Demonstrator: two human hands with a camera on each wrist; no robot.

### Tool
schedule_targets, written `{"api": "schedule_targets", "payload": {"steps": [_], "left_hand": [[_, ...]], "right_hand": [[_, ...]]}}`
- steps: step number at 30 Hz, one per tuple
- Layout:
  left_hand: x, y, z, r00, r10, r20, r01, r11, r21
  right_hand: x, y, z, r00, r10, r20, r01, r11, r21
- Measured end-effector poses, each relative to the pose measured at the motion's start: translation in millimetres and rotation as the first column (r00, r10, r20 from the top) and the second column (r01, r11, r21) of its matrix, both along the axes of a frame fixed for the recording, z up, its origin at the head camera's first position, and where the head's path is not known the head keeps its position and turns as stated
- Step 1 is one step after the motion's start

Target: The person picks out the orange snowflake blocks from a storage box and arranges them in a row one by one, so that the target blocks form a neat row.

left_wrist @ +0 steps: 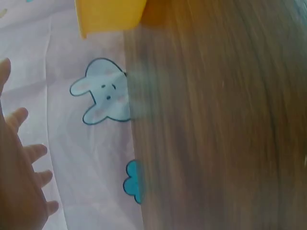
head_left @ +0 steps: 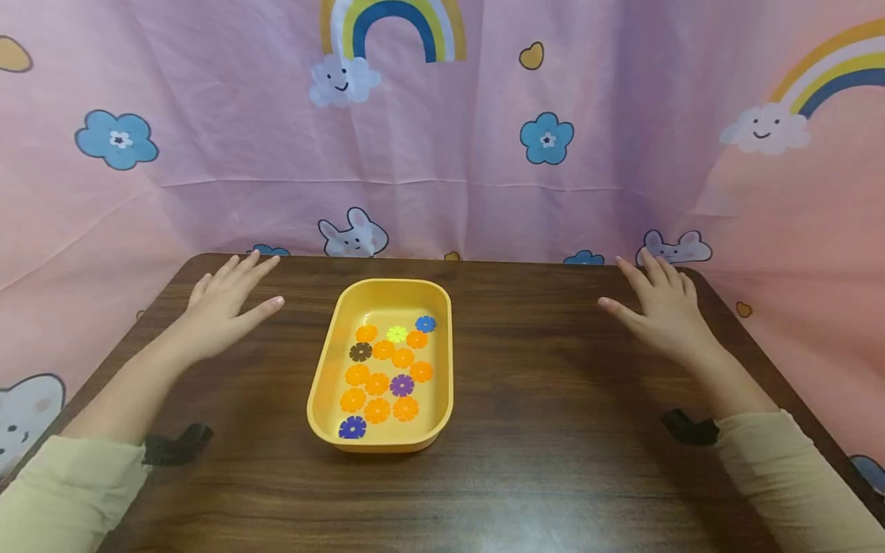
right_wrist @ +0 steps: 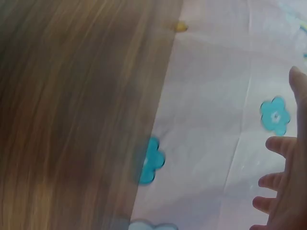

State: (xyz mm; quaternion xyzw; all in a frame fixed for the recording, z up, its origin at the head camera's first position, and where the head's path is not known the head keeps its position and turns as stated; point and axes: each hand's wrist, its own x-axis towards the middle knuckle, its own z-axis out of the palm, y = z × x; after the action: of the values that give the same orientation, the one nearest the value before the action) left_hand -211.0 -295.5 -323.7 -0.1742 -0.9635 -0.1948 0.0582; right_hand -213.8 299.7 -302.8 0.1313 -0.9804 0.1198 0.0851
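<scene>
A yellow plastic tray (head_left: 448, 361) stands on the table a little left of the middle. Flat notched flower-shaped discs lie in it: several orange discs (head_left: 377, 410), two blue ones, a purple disc (head_left: 402, 385), a brown disc (head_left: 360, 352) and a yellow-green disc (head_left: 397, 334). My left hand (head_left: 224, 307) is held to the left of the tray, fingers spread and holding nothing. Over the right part of the table, my right hand (head_left: 660, 307) is likewise spread, with nothing in it. In the left wrist view the tray's end (left_wrist: 110, 17) shows at the top.
The dark wooden table (head_left: 539, 461) ends at the back against a pink and lilac curtain (head_left: 429, 146) printed with rainbows, flowers and rabbits. Dark straps (head_left: 178, 445) show below both wrists. Pale sleeves (head_left: 83, 484) cover the forearms.
</scene>
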Motion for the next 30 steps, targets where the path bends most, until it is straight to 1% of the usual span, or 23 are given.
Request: {"api": "schedule_targets", "payload": {"steps": [2, 5, 8, 10, 12, 16, 18, 20, 24, 27, 30], "left_hand": [[0.8, 3.2, -1.2, 1.0, -0.026, 0.0, 0.026, 0.998, 0.064], [1.5, 8.5, -3.2, 0.998, -0.066, -0.002, 0.065, 0.984, 0.163], [1.6, 13.2, -6.1, 0.994, -0.11, 0.011, 0.103, 0.958, 0.267], [1.7, 16.0, -8.6, 0.991, -0.129, 0.037, 0.11, 0.94, 0.322], [1.9, 18.8, -12.4, 0.987, -0.143, 0.076, 0.106, 0.923, 0.37], [2.0, 24.8, -20.7, 0.979, -0.145, 0.144, 0.074, 0.908, 0.413], [1.3, 27.8, -24.9, 0.976, -0.15, 0.16, 0.069, 0.902, 0.427], [0.2, 30.4, -29.2, 0.973, -0.161, 0.164, 0.073, 0.893, 0.443], [-1.9, 34.3, -37.3, 0.969, -0.19, 0.16, 0.093, 0.874, 0.477], [-3.3, 35.6, -43.7, 0.963, -0.222, 0.153, 0.115, 0.852, 0.51], [-4.5, 35.5, -50.7, 0.955, -0.261, 0.143, 0.142, 0.821, 0.554]], "right_hand": [[1.2, -9, 0.6, 1.0, 0.022, -0.021, -0.023, 0.999, -0.026], [3.6, -24, 0.8, 0.996, 0.06, -0.06, -0.065, 0.995, -0.073], [6.7, -40, 0.3, 0.99, 0.103, -0.1, -0.115, 0.985, -0.129], [8.9, -52, 0.5, 0.982, 0.138, -0.132, -0.159, 0.973, -0.166], [11.1, -63, -0.2, 0.971, 0.173, -0.164, -0.204, 0.96, -0.193], [15.1, -87, 0.0, 0.939, 0.257, -0.23, -0.308, 0.924, -0.227], [16.7, -99, 0.9, 0.923, 0.292, -0.249, -0.351, 0.906, -0.237], [17.9, -111, 1.7, 0.909, 0.322, -0.263, -0.386, 0.89, -0.243], [19.1, -135, 0.5, 0.89, 0.371, -0.264, -0.436, 0.862, -0.259], [18.2, -152, -3.0, 0.878, 0.411, -0.247, -0.47, 0.838, -0.277], [15.6, -169, -7.4, 0.868, 0.447, -0.217, -0.495, 0.815, -0.302]]}}
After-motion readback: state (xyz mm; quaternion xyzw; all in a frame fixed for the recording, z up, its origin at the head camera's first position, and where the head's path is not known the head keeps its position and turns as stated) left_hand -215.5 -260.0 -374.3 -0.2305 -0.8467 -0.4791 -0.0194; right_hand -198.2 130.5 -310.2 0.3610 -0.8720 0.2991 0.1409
